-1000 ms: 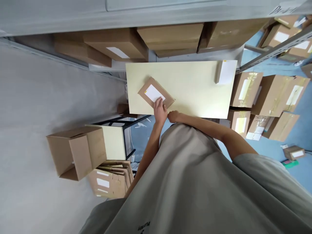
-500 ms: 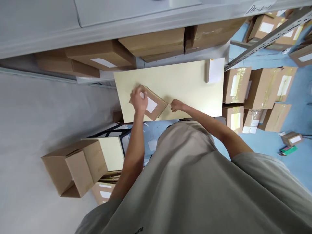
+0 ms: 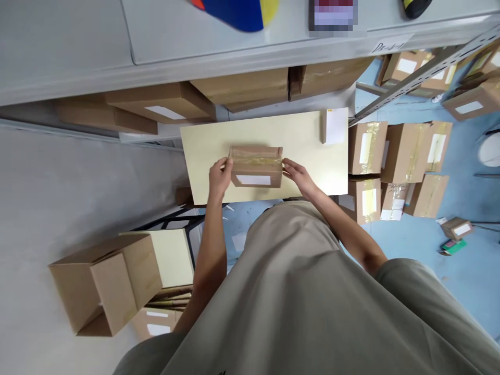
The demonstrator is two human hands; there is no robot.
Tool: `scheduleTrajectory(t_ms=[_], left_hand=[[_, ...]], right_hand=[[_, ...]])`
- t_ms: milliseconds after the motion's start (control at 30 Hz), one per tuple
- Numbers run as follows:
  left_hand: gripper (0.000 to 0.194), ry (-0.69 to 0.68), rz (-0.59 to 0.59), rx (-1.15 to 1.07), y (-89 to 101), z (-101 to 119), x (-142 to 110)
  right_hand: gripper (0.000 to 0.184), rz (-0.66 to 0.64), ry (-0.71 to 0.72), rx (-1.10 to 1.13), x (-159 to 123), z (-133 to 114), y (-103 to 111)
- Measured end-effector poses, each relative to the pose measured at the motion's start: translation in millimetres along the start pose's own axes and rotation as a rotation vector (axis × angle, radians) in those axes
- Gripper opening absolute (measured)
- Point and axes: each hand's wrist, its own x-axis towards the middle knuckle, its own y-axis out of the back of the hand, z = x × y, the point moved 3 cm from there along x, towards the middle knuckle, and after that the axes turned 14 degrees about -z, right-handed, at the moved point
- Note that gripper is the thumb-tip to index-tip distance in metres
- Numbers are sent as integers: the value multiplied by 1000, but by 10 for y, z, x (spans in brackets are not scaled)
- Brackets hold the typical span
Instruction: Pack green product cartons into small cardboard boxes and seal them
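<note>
A small brown cardboard box [image 3: 256, 167] stands between my hands over the pale tabletop [image 3: 297, 130]. Clear yellowish tape runs along its upper face, and a white label [image 3: 253, 180] shows on the side toward me. My left hand [image 3: 221, 178] grips the box's left end, thumb and fingers bent against it. At the opposite end, the fingers of my right hand [image 3: 300, 177] press on the right edge. Whether the box rests on the table or is slightly lifted, I cannot tell.
A small white box [image 3: 335, 126] sits at the table's right back corner. Behind runs a grey shelf [image 3: 234, 47] with larger cartons [image 3: 242, 86] below it. Taped cartons [image 3: 404, 151] are stacked on the right. An opened carton [image 3: 109, 286] is at the lower left.
The box has turned from a slant to lie straight across, its taped face now up and its label toward me. My right hand has come onto its right end.
</note>
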Motion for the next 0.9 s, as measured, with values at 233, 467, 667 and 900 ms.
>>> scheduleTrajectory(t_ms=[233, 467, 667, 900], left_hand=[[43, 6, -68, -131, -946, -104, -695], [36, 30, -241, 246, -960, 76, -413], [26, 23, -385, 62, -800, 136, -167], [38, -93, -183, 4, -944, 224, -80]], right_hand=[[71, 297, 76, -624, -411, 12, 556], [56, 166, -33, -847, -128, -57, 763], [50, 90, -36, -868, -132, -179, 707], [61, 233, 87, -925, -336, -150, 812]])
